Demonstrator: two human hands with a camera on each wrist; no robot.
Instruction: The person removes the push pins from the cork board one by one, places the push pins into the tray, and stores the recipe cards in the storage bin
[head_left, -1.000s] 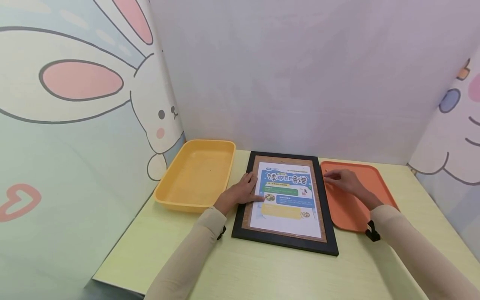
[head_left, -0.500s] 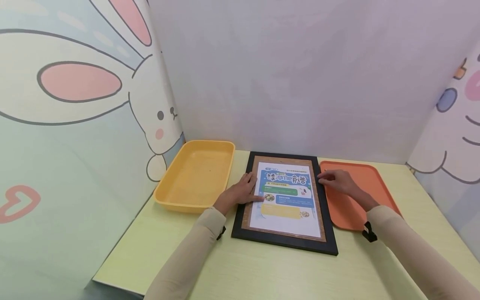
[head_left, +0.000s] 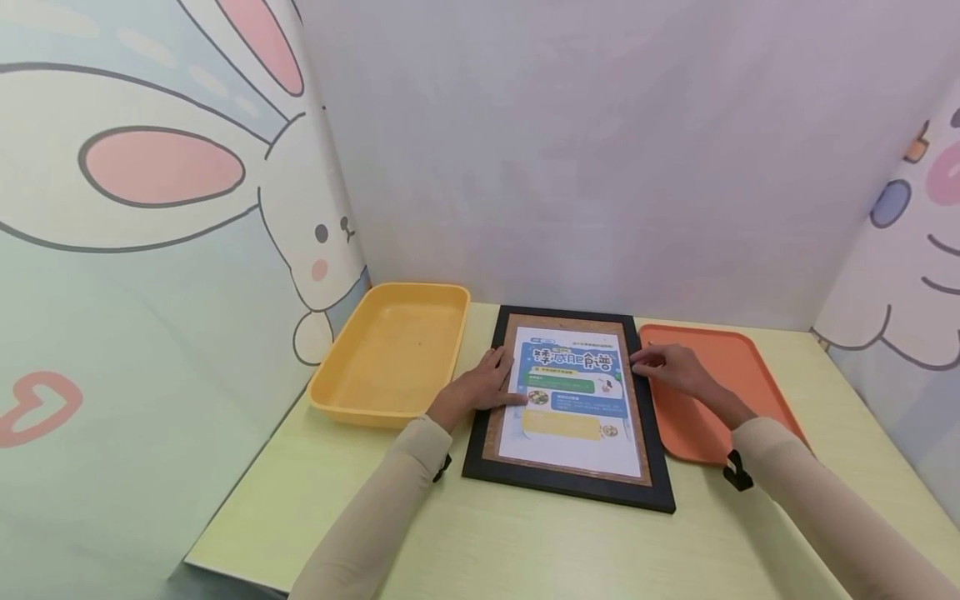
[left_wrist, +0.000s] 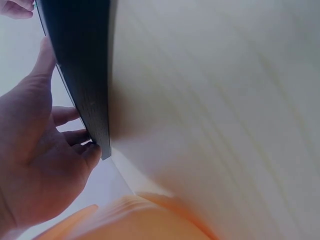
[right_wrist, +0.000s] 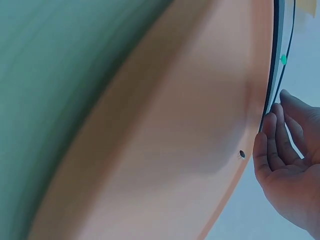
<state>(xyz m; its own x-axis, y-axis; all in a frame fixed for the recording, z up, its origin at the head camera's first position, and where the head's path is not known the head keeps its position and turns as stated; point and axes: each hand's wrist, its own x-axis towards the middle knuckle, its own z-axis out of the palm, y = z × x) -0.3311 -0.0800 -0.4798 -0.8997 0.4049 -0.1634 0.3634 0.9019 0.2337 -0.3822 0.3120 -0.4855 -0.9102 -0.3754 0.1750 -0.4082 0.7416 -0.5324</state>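
Observation:
A black-framed corkboard (head_left: 570, 489) lies flat on the table with a printed poster (head_left: 585, 457) on its brown face. My left hand (head_left: 482, 383) rests on the board's left side, fingers over the black frame (left_wrist: 82, 65) and thumb reaching onto the poster. My right hand (head_left: 675, 368) is at the right side of the frame, its fingers bent and their tips close to the thumb. Whether something small sits between those fingertips cannot be made out. A green push pin (right_wrist: 283, 59) shows on the board beyond my right fingertips.
Right of the board lies an orange tray (head_left: 731, 375), with a small dark pin (right_wrist: 242, 154) near its edge. A deeper yellow tray (head_left: 405, 350) stands to the left. A pale curtain (head_left: 570, 167) hangs behind the table, with cartoon-printed panels at both sides.
My right hand has moved left from over the orange tray to the board's right frame edge. My left hand stays where it was on the board.

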